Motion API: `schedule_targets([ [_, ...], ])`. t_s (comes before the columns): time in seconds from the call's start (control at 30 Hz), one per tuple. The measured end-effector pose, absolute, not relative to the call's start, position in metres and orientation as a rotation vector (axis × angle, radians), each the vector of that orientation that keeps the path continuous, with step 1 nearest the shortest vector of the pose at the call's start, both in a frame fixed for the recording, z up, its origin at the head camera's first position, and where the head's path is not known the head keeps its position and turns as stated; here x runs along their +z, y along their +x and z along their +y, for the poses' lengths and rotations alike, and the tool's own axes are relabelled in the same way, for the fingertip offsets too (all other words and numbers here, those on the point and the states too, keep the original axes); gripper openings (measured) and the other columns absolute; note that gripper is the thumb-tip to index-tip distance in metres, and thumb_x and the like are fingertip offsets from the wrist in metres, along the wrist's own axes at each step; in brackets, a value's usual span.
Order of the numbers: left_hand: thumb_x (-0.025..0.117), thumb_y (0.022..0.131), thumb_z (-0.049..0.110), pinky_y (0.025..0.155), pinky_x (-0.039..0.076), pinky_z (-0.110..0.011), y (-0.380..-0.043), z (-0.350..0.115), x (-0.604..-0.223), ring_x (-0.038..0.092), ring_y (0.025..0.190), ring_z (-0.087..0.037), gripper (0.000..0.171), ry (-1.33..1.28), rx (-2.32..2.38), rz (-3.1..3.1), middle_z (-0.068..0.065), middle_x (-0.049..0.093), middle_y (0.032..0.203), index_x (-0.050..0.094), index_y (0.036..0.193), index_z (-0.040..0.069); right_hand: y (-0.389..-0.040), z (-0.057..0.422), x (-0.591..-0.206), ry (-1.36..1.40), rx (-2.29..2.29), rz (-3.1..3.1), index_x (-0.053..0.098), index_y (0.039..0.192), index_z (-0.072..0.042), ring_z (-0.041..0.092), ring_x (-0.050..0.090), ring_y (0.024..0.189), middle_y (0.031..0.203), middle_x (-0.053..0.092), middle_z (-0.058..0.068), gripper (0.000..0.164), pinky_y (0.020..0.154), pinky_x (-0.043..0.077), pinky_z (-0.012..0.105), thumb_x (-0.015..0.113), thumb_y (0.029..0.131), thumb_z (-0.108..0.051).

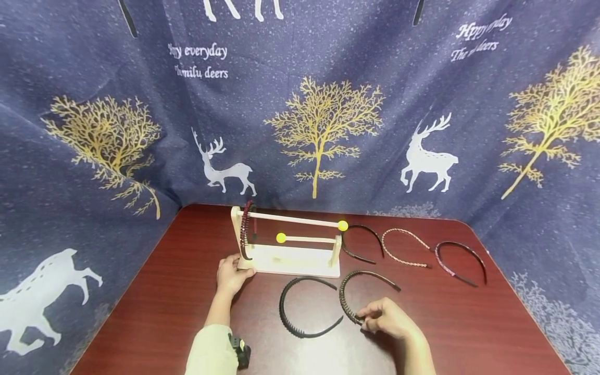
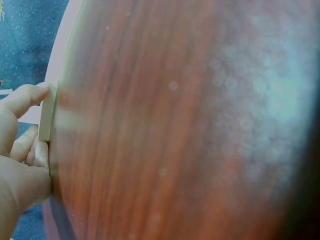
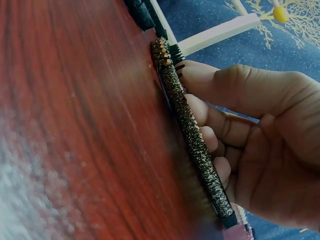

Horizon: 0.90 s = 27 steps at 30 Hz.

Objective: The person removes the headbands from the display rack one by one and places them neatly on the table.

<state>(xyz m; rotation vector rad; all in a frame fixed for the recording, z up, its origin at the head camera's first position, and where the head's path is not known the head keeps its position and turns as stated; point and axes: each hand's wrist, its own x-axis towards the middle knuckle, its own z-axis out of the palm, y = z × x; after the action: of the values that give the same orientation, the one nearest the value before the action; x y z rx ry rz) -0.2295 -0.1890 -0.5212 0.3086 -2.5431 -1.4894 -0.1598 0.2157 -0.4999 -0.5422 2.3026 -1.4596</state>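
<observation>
A white display rack (image 1: 304,263) with two yellow-tipped rods stands at the back of the table. My left hand (image 1: 230,277) holds the left end of its base. In the left wrist view the thumb and fingers lie on either side of the board's end (image 2: 47,115). A dark red toothed headband (image 1: 244,229) hangs on the upper rod at its left end. At front right, my right hand (image 1: 386,319) pinches the near arm of a glittery gold-and-black headband (image 1: 344,297). The right wrist view shows its speckled band (image 3: 192,135) along the fingertips.
A black toothed headband (image 1: 283,307) lies in front of the rack. To the rack's right lie a thin dark headband (image 1: 363,257), a braided beige headband (image 1: 391,250) and a pink-and-black headband (image 1: 445,268). Patterned blue cloth (image 1: 328,62) hangs behind the reddish-brown table (image 1: 492,333).
</observation>
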Motion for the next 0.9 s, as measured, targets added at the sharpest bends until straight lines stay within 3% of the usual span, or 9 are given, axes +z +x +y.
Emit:
schedule_targets([
  [0.17,0.078,0.068,0.008,0.093,0.038,-0.047,-0.229,-0.188,-0.521,0.05,0.106,-0.041,0.064,0.316,-1.488,-2.541,-0.026,0.044,0.113,0.05,0.122,-0.011,-0.164,0.209,-0.501,-0.735,-1.527,2.389,0.063,0.101,0.013,0.009,0.06,0.066,0.078,0.067,0.009,0.025,0.058,0.051,0.025,0.063,0.079,0.003],
  [0.3,0.079,0.068,0.007,0.093,0.038,-0.047,-0.229,-0.189,-0.521,0.05,0.106,-0.042,0.064,0.313,-1.495,-2.539,-0.027,0.044,0.114,0.049,0.122,-0.012,-0.172,0.19,-0.501,-0.848,-1.584,2.444,0.061,0.108,0.01,0.012,0.063,0.08,0.088,0.067,0.012,0.029,0.069,0.051,0.026,0.065,0.082,-0.003],
  [0.47,0.078,0.07,0.007,0.094,0.038,-0.046,-0.23,-0.189,-0.521,0.05,0.107,-0.041,0.064,0.293,-1.509,-2.548,-0.027,0.042,0.115,0.048,0.123,-0.012,-0.181,0.165,-0.494,-0.698,-1.65,2.422,0.059,0.117,0.005,0.025,0.062,0.092,0.102,0.064,0.019,0.036,0.079,0.049,0.032,0.065,0.085,-0.009],
  [0.73,0.076,0.071,0.003,0.094,0.039,-0.047,-0.23,-0.191,-0.522,0.049,0.108,-0.042,0.063,0.278,-1.562,-2.535,-0.027,0.042,0.116,0.047,0.124,-0.011,-0.191,0.135,-0.477,-0.699,-1.867,2.249,0.051,0.125,0.008,0.048,0.051,0.105,0.114,0.056,0.029,0.043,0.084,0.046,0.029,0.063,0.085,-0.003],
  [0.9,0.076,0.072,0.001,0.093,0.04,-0.047,-0.228,-0.191,-0.519,0.049,0.108,-0.043,0.062,0.275,-1.588,-2.524,-0.028,0.041,0.117,0.046,0.125,-0.012,-0.2,0.115,-0.476,-0.831,-1.886,2.251,0.05,0.126,0.008,0.045,0.052,0.106,0.116,0.055,0.029,0.044,0.088,0.046,0.039,0.062,0.085,0.001],
])
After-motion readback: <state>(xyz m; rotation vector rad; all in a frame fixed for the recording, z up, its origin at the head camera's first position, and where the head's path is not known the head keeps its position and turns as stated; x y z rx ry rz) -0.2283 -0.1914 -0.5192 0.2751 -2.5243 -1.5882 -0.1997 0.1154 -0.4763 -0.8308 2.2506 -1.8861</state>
